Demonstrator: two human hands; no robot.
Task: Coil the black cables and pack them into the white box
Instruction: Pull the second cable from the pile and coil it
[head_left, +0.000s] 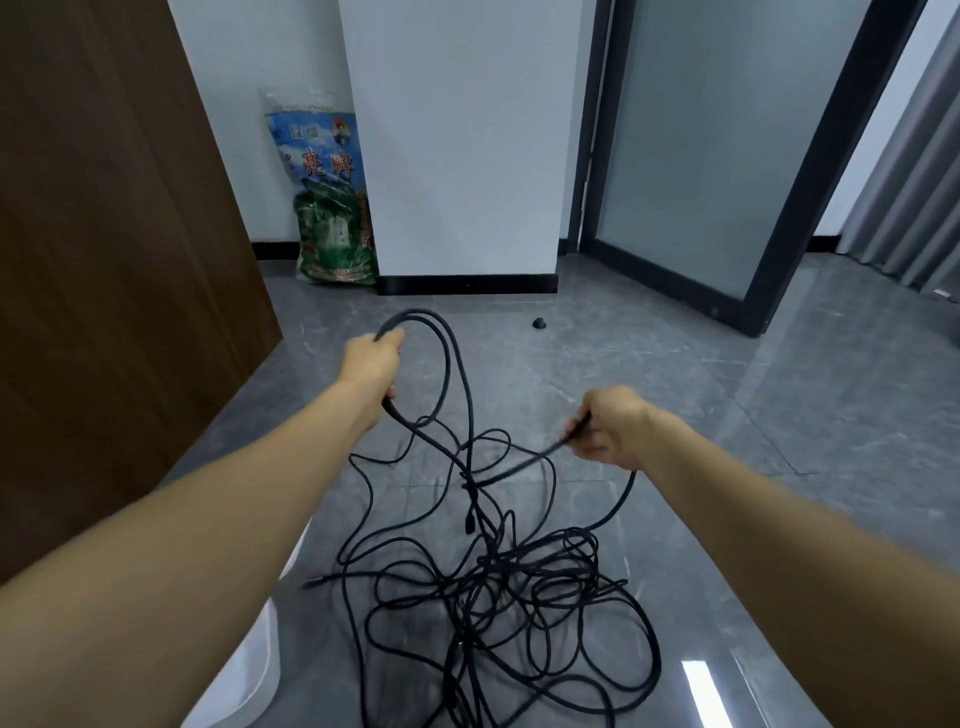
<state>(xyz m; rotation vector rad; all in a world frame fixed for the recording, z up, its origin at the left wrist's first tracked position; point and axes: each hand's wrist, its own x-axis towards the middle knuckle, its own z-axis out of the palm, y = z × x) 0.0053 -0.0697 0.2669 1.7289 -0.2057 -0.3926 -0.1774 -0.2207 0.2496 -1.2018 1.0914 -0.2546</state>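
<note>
A tangled heap of black cables (498, 613) lies on the grey tiled floor in front of me. My left hand (371, 364) grips a loop of several cable strands (441, 332) that arches up past the hand and falls back into the heap. Lower and to the right, my right hand (610, 431) grips a single strand, which runs down left into the tangle and also hangs out below the hand. The white box (254, 660) shows partly at the bottom left, mostly hidden under my left forearm.
A brown wooden panel (104, 260) stands on the left. A printed sack (327, 192) leans against the white pillar (457, 156). A small black object (539, 323) lies on the floor. A dark-framed glass door (701, 156) stands at the right.
</note>
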